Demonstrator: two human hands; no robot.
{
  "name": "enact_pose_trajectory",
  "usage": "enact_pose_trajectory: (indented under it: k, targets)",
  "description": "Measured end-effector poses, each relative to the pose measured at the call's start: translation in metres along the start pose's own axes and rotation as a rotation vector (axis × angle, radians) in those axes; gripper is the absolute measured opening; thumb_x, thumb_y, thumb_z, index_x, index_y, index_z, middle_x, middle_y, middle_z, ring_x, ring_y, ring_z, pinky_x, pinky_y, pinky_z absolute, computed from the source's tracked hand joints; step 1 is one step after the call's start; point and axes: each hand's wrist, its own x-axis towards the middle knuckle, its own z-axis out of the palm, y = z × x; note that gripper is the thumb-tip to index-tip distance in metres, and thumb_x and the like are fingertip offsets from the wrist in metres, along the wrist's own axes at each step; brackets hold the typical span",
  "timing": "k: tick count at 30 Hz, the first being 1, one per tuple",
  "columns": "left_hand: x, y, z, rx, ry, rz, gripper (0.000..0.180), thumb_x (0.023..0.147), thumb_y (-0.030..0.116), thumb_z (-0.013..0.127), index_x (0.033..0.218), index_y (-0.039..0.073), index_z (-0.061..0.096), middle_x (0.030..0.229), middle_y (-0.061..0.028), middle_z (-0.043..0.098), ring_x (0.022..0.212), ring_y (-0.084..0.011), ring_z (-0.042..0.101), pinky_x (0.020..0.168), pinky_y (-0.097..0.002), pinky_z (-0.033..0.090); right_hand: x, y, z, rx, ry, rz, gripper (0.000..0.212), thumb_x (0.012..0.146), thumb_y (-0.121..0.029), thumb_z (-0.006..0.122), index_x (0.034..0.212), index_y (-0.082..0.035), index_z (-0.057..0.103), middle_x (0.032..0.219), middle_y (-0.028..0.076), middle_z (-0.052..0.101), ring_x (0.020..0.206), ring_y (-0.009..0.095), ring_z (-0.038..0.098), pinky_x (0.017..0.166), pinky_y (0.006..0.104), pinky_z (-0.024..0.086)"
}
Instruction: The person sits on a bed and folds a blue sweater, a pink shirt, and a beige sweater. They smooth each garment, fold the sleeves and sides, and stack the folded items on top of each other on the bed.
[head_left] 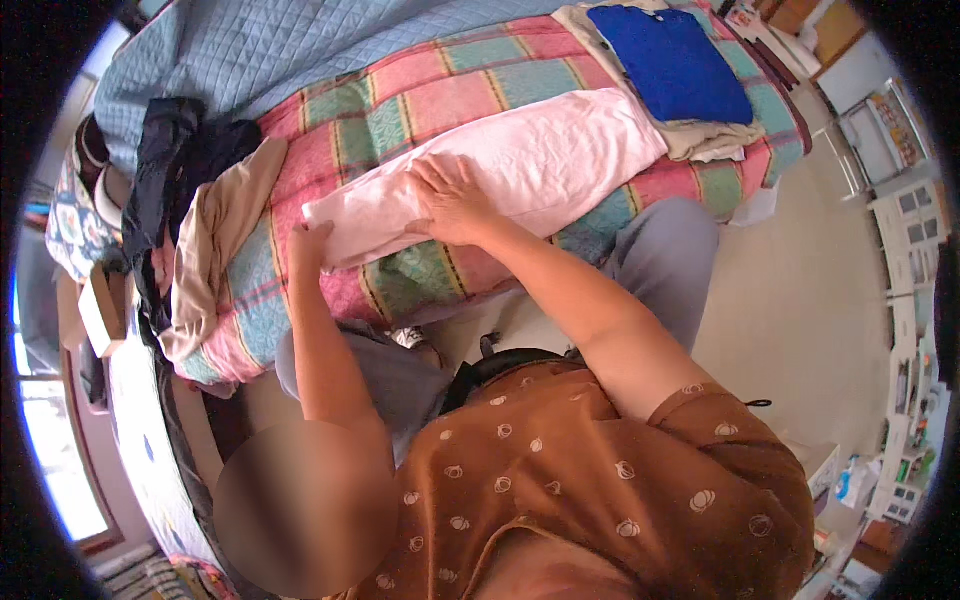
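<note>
A pale pink garment [540,155], folded into a long strip, lies across the plaid quilt on the bed. It is narrower at its left end and wider at the right. My left hand [309,243] is at that left end, thumb on top and the other fingers mostly hidden, closed on the edge. Flat on the cloth a little farther right rests my right hand [452,203], its fingers spread and holding nothing. Faint wrinkles run through the wider part of the garment. What kind of garment it is cannot be made out.
A folded blue garment [675,65] tops a stack of beige clothes [715,140] at the far right of the bed. Dark clothes [165,170] and tan trousers [220,235] lie loosely at the left. A blue quilted cover [270,45] spans the back. White shelving [910,225] stands right.
</note>
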Motion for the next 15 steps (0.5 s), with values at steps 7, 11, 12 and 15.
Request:
enact_pose_trajectory:
  k: [7,11,12,15]
  targets:
    - [-0.065,0.110,-0.009,-0.719,-0.102,0.290,0.033,0.087,0.012,0.067,0.113,-0.005,0.055,0.093,-0.0114,0.065,0.075,-0.0188,0.064,0.066,-0.0320,0.054,0.000,-0.042,-0.049,0.703,0.336,-0.139,0.096,0.071,-0.031,0.081,0.148,-0.004,0.031,0.143,0.023,0.044,0.131,0.037,0.045,0.109,0.0435,0.036]
    - [-0.090,0.188,0.024,-0.695,-0.180,0.389,0.032,0.091,0.017,0.065,0.113,-0.004,0.055,0.087,-0.0104,0.065,0.072,-0.0171,0.063,0.064,-0.0298,0.052,0.001,-0.045,-0.093,1.372,0.376,-0.024,0.074,0.080,-0.009,0.072,0.146,-0.007,0.037,0.127,0.015,0.058,0.114,0.026,0.060,0.093,0.0357,0.050]
    - [-0.098,0.210,0.031,-0.723,-0.223,0.421,0.031,0.092,0.018,0.064,0.113,-0.004,0.056,0.085,-0.0101,0.065,0.071,-0.0166,0.063,0.064,-0.0294,0.052,0.006,-0.032,-0.094,1.565,0.443,-0.027,0.070,0.082,-0.005,0.069,0.145,-0.008,0.038,0.124,0.013,0.060,0.112,0.023,0.061,0.091,0.0337,0.052]
    - [-0.125,0.244,0.052,-0.890,-0.321,0.548,0.033,0.093,0.016,0.062,0.118,-0.005,0.055,0.090,-0.0100,0.065,0.079,-0.0162,0.063,0.073,-0.0291,0.052,-0.011,0.013,-0.138,1.872,0.454,0.149,0.053,0.082,0.001,0.067,0.132,0.001,0.050,0.119,0.014,0.062,0.104,0.021,0.064,0.090,0.0321,0.053]
